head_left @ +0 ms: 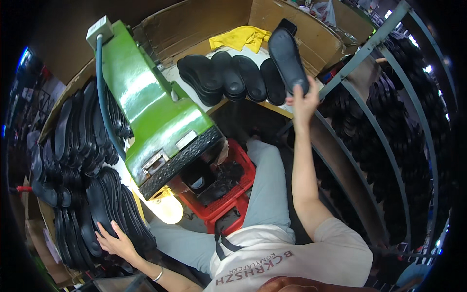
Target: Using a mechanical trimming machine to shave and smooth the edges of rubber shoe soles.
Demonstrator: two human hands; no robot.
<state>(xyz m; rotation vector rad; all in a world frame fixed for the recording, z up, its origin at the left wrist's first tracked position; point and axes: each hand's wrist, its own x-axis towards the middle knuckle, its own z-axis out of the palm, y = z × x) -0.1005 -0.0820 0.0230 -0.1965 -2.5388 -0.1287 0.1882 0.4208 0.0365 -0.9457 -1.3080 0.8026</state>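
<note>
Pinched by its heel end, a black shoe sole (288, 56) is held up by my right hand (305, 101), over the right end of the white worktable. Beside it on the table lie several piles of black soles (227, 75), side by side. My left hand (118, 243) has its fingers spread, touching the edge of a row of stacked soles (104, 202) at the lower left. Between my hands stands a green machine (151, 104) with a glowing lamp (168, 209) under its head.
A red plastic basket (245, 180) with black scraps sits below the machine. A yellow cloth (241, 38) lies at the back, against a cardboard wall (194, 24). To my right, a grey metal rack (362, 104) holds many black soles. A blue-grey cable (100, 92) runs down the machine.
</note>
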